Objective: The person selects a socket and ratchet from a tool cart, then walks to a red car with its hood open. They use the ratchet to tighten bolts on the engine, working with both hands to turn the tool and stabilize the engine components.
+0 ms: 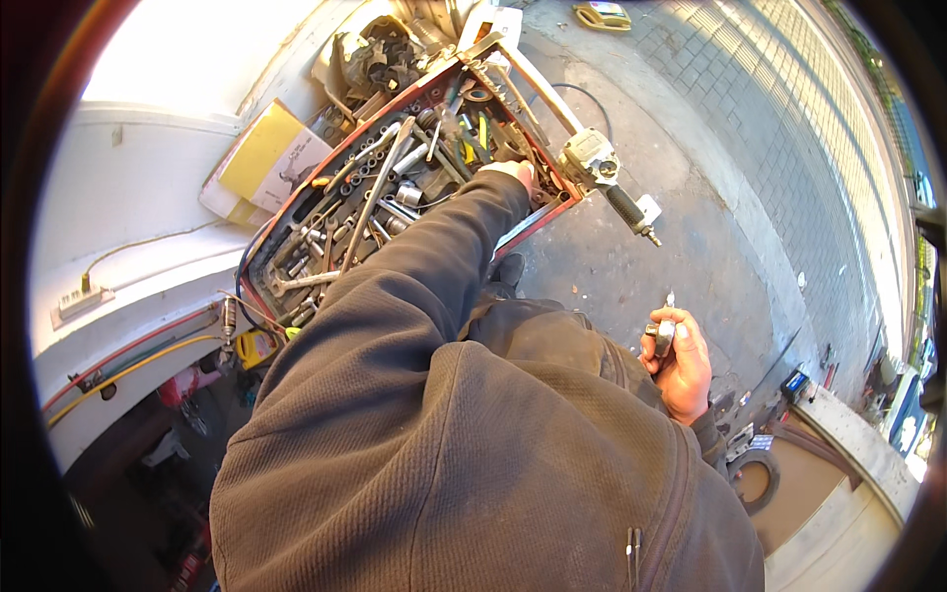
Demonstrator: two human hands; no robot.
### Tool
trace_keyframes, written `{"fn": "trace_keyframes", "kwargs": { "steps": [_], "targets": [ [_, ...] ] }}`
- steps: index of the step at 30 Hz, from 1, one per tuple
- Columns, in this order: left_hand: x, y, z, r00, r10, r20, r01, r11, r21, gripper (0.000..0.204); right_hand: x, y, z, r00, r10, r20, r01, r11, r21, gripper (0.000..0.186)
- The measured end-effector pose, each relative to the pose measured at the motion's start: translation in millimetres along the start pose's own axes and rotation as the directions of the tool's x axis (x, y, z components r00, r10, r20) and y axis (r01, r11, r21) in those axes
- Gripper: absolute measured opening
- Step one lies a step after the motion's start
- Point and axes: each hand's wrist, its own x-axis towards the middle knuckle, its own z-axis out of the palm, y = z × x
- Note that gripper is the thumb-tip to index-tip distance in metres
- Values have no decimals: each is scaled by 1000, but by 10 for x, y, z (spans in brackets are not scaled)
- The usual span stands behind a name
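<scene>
My left hand (515, 175) reaches over the far right part of a red-rimmed tool tray (296, 212). Its fingers are mostly hidden beyond the sleeve, so any grip there is out of sight. Blurred tools and a yellow-and-black handled tool (481, 133) lie just past it. Sockets, wrenches and a long metal bar (377, 194) crowd the tray. Low on the right, my right hand (683, 370) is closed around a small shiny metal tool (665, 338), whose exact kind I cannot make out. A slim white-tipped piece (671, 298) sticks out above those fingers.
An air impact wrench (590, 158) hangs at the tray's right side, its hose fitting pointing outward. Yellow-and-white cardboard boxes (264, 163) lean against the wall at left. Grey concrete floor (681, 217) meets paving at right. A tyre (758, 481) lies lower right.
</scene>
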Motion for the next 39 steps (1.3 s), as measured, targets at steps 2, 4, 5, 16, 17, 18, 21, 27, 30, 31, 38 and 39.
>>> {"fn": "trace_keyframes", "kwargs": {
  "steps": [2, 4, 5, 16, 17, 18, 21, 27, 30, 31, 38, 39],
  "targets": [
    [-9, -54, -96, 996, 82, -26, -81, 996, 37, 37, -42, 29, -28, 1000, -7, -13, 7, 1000, 24, 42],
    [-27, -87, -143, 994, 80, -71, -82, 996, -22, 35, -67, 50, -49, 999, -24, -25, 25, 999, 35, 42],
    [-37, -103, -141, 993, 75, -96, -75, 997, 4, 34, -73, 58, -59, 999, -26, -24, 27, 999, 44, 42],
    [-123, -492, -125, 740, 193, -645, -278, 960, -33, 18, -107, 101, -195, 997, -39, -60, 45, 994, 101, 43],
    [-127, -529, -174, 663, 186, -725, -360, 929, -90, 17, -126, 112, -218, 997, -44, -66, 52, 990, 128, 41],
    [-134, -550, -222, 565, 173, -806, -461, 877, -135, 17, -150, 124, -241, 994, -59, -91, 70, 990, 120, 40],
    [-160, -486, -324, 690, 256, -677, -359, 933, -14, 17, -272, 161, -325, 989, -66, -129, 83, 989, 126, 41],
    [-298, -435, -260, 970, 119, -212, -89, 985, 146, 47, -547, 258, -467, 962, -83, -262, 136, 972, 191, 40],
    [-193, -537, -140, 987, 118, -108, -74, 936, 343, 46, -645, 312, -535, 952, -71, -297, 140, 966, 217, 41],
    [-130, -581, -124, 972, 213, -104, -161, 915, 370, 42, -665, 335, -562, 942, -45, -332, 116, 974, 197, 41],
    [-212, -369, -966, 711, 667, -223, -670, 738, 72, 16, -975, 564, -780, 929, -64, -363, 164, 954, 253, 32],
    [-345, -146, -1075, 677, 681, -279, -710, 704, -4, 14, -1041, 621, -834, 914, -70, -400, 174, 957, 231, 31]
  ]
}}
